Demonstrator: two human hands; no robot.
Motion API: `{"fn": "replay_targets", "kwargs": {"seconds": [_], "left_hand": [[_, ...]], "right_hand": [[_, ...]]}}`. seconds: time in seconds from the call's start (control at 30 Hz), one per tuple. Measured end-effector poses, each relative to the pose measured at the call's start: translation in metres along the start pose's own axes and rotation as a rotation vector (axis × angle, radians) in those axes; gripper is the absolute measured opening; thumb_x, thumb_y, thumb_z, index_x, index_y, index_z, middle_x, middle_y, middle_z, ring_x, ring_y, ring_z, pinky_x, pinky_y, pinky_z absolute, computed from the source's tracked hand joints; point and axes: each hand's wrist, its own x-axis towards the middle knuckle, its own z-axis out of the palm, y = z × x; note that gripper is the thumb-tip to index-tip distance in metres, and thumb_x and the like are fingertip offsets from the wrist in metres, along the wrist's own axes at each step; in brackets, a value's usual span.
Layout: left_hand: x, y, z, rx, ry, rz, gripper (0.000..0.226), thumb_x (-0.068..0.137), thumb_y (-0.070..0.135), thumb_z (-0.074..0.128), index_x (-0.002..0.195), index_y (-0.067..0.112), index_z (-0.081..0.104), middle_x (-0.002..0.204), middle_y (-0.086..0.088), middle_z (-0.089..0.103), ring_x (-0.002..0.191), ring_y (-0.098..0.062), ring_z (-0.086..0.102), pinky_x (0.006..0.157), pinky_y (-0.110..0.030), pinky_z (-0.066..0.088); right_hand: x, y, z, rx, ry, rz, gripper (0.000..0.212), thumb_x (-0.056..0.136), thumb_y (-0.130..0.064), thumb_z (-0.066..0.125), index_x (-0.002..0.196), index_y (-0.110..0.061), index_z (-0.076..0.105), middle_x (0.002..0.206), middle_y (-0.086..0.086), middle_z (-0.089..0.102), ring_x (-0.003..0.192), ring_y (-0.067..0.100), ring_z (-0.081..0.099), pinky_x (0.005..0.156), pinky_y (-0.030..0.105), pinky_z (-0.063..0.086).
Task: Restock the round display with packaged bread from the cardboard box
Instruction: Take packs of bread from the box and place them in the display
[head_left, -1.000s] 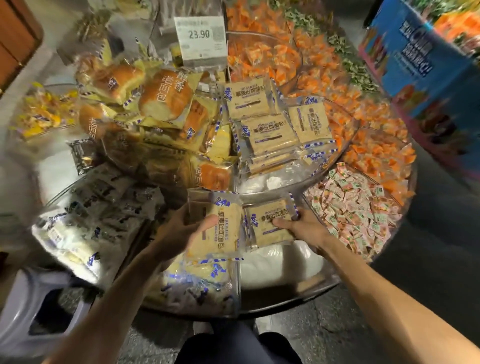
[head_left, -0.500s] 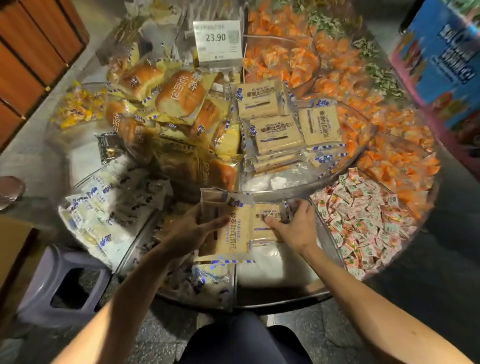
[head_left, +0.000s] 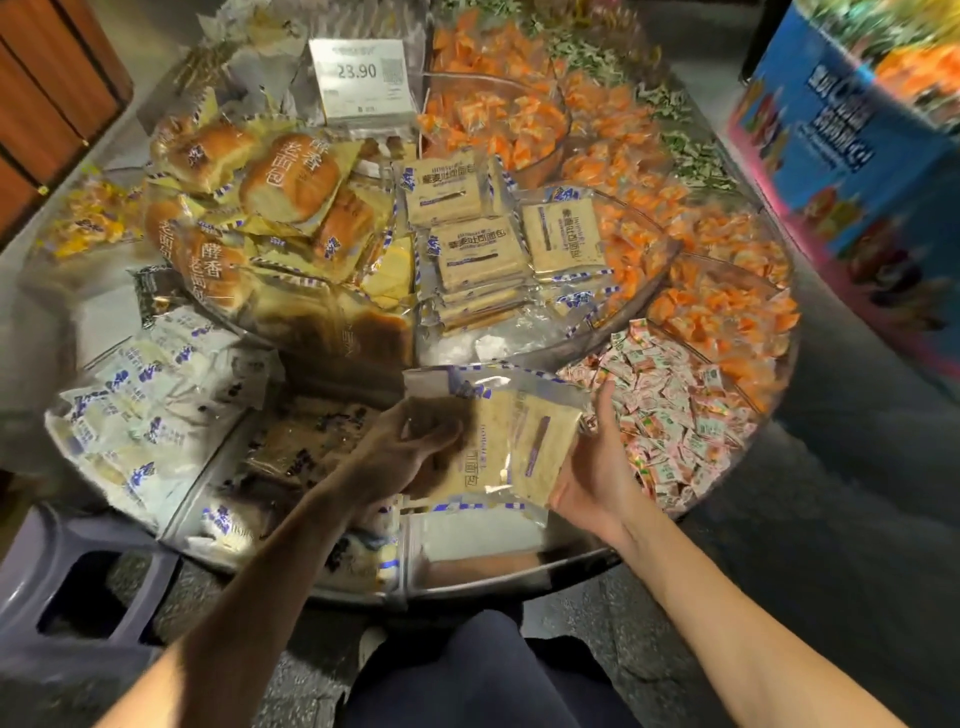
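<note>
Round display (head_left: 519, 578) w/ bread pkgs (head_left: 478, 254), orange sweets (head_left: 719, 312), pink candies (head_left: 670, 415); price tag (head_left: 363, 78) atop

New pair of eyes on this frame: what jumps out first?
In the centre, the left hand and right hand hold two sliced-bread packets above the near side of the round display. Behind them a white 23.90 price sign stands at the back, with golden buns heaped to its left and orange-wrapped sweets spread to its right.
</note>
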Motion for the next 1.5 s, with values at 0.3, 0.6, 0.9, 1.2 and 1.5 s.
{"fn": "replay_targets", "kwargs": {"seconds": [0.3, 0.6, 0.9, 1.2, 1.5], "left_hand": [[-0.020, -0.020, 0.001, 0.347, 0.152, 0.184, 0.030, 0.089, 0.019, 0.071, 0.110, 0.013, 0.050, 0.100, -0.007, 0.064, 0.086, -0.017, 0.067, 0.063, -0.025, 0.059], [0.001, -0.059, 0.016, 0.988, -0.118, 0.186, 0.053, 0.086, 0.014, 0.072, 0.134, 0.021, 0.052, 0.109, 0.002, 0.059, 0.100, -0.017, 0.061, 0.084, -0.023, 0.048], [0.025, -0.119, 0.042, 1.286, -0.353, -0.041, 0.014, 0.098, 0.020, 0.054, 0.105, 0.017, 0.065, 0.119, -0.016, 0.065, 0.103, -0.030, 0.063, 0.081, -0.031, 0.047], [0.028, -0.129, 0.044, 1.302, -0.042, 0.087, 0.023, 0.103, 0.025, 0.045, 0.114, 0.011, 0.060, 0.117, -0.010, 0.063, 0.096, -0.021, 0.059, 0.077, -0.028, 0.043], [0.033, -0.049, 0.081, 0.896, -0.055, 0.637, 0.048, 0.090, 0.034, 0.068, 0.130, 0.009, 0.060, 0.112, -0.009, 0.068, 0.090, -0.014, 0.060, 0.082, -0.026, 0.052]], "right_hand": [[-0.016, -0.009, -0.032, -0.363, 0.398, -0.112, 0.028, 0.095, -0.009, 0.061, 0.123, -0.007, 0.064, 0.107, 0.014, 0.075, 0.093, 0.027, 0.074, 0.073, 0.040, 0.063], [-0.026, -0.024, -0.055, -0.442, 0.475, -0.142, 0.021, 0.096, -0.008, 0.060, 0.116, -0.010, 0.066, 0.110, 0.014, 0.074, 0.102, 0.029, 0.071, 0.076, 0.038, 0.062], [-0.029, -0.028, -0.068, -0.641, 0.446, -0.113, 0.029, 0.094, -0.003, 0.061, 0.121, -0.011, 0.062, 0.111, 0.014, 0.074, 0.101, 0.029, 0.072, 0.087, 0.048, 0.058], [-0.032, -0.036, -0.068, -0.933, 0.349, -0.077, 0.033, 0.089, -0.003, 0.067, 0.120, -0.012, 0.060, 0.109, 0.006, 0.074, 0.096, 0.021, 0.072, 0.074, 0.027, 0.059], [-0.007, -0.066, -0.045, -1.900, -0.059, 0.159, 0.029, 0.078, -0.024, 0.083, 0.098, -0.033, 0.063, 0.096, -0.011, 0.065, 0.094, 0.015, 0.062, 0.076, 0.025, 0.043]]}}
